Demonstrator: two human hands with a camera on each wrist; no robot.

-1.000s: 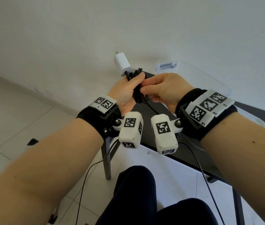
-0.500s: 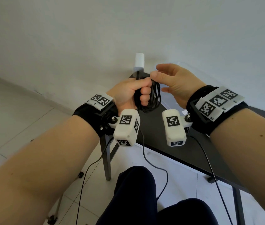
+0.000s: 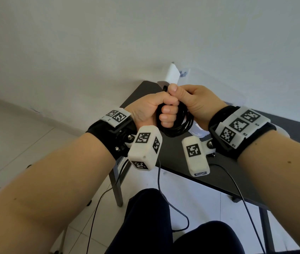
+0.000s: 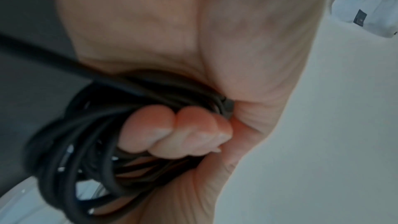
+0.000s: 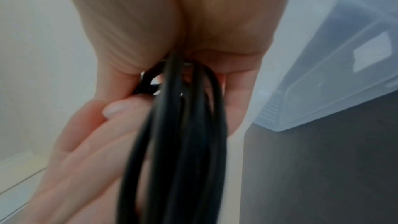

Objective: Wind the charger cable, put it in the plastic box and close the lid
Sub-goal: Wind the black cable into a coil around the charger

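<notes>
The black charger cable (image 3: 180, 125) is wound into a coil of several loops above the table's near corner. My left hand (image 3: 165, 114) grips one side of the coil in a fist, with the fingers (image 4: 172, 130) curled through the loops (image 4: 71, 151). My right hand (image 3: 187, 99) holds the coil's top from the other side, thumb pressed down on the strands (image 5: 178, 142). The white charger plug (image 3: 172, 75) sticks up above both hands. A loose tail of cable (image 3: 175, 208) hangs down to my lap. The clear plastic box (image 3: 217, 87) stands behind my hands, close on the right (image 5: 344, 67).
The black table (image 3: 178, 158) stands against a white wall, its near corner under my hands. A pale rounded piece of plastic (image 3: 198, 132) lies on it below my right hand. Thin black leads (image 3: 237, 182) run down from the wrist cameras. My knees are below the table's edge.
My right hand, which had its fingers spread beside the coil, has closed on the coil's top. The plug has tilted to the right. The left hand keeps its grip.
</notes>
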